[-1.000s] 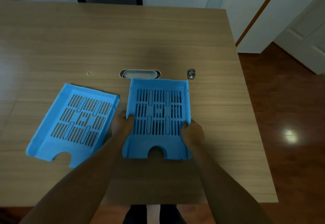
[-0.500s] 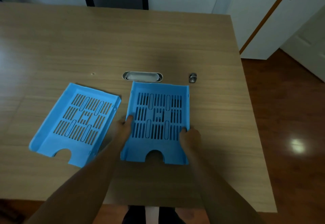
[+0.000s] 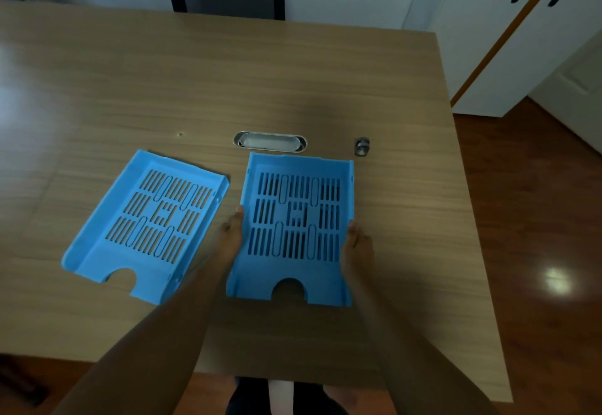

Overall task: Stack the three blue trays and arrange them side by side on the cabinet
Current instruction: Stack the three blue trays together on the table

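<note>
At the centre of the frame a slotted blue plastic letter tray [image 3: 296, 222] lies lengthwise on the light wood-grain tabletop [image 3: 195, 88], notched front edge toward the person. The left hand [image 3: 233, 235] presses flat along its left wall and the right hand [image 3: 356, 245] along its right wall; the fingers of both are closed against the sides, clamping the tray between them. Whether any fingers curl underneath I cannot tell. It looks deeper than its neighbour, so it may already be two trays nested, but that is not clear from here.

A second slotted blue plastic tray [image 3: 146, 225] lies just beside it at lower left, turned at an angle, touched by neither hand. Only these two blue shapes show.

To do this step well, I judge the held tray should be lifted level with equal pressure from both sides, squared over the angled tray, and lowered so the walls seat without catching a corner.

For room: just past the tray's far edge sits an oval metal cable grommet [image 3: 270, 142], and near its upper right corner a small metal cylinder [image 3: 361, 146], both worth avoiding when sliding forward. The table's right edge is near; the upper left is wide open. White cabinet doors [image 3: 508, 39] stand at upper right.
</note>
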